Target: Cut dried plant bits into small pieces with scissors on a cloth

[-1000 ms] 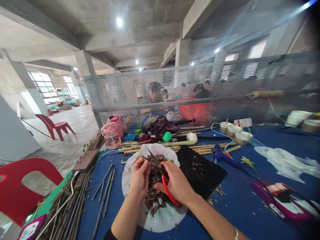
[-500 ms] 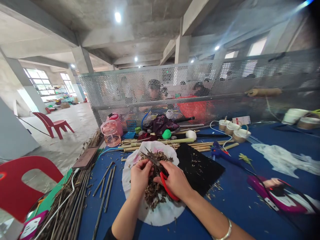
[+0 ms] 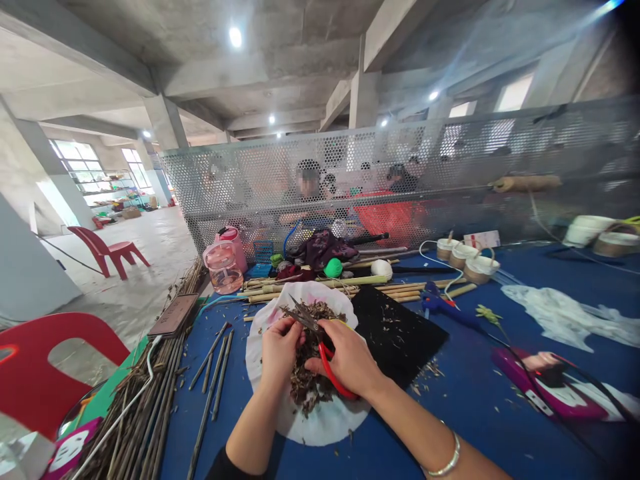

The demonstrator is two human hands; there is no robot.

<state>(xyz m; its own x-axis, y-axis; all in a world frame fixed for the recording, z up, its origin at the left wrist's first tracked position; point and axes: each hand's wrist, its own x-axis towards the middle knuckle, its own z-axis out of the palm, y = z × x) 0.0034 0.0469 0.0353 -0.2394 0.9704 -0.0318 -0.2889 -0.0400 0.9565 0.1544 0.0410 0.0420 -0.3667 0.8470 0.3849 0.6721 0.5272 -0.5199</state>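
My right hand grips red-handled scissors, their dark blades pointing up and to the left. Close beside the blades, the fingers of my left hand are pinched together; what they hold is mostly hidden, though a small brownish bit shows near the fingertips. Beneath both hands lies a heap of brown dried plant bits, spread on a round white cloth.
A black sheet lies right of the cloth, with a blue glue gun beyond. Thin sticks and a bundle of stems are at left. Yarn balls, bamboo pieces and a perforated metal screen stand behind.
The scissor blades look more spread apart than before. Both hands stay in nearly the same place over the heap, and the view has shifted slightly.
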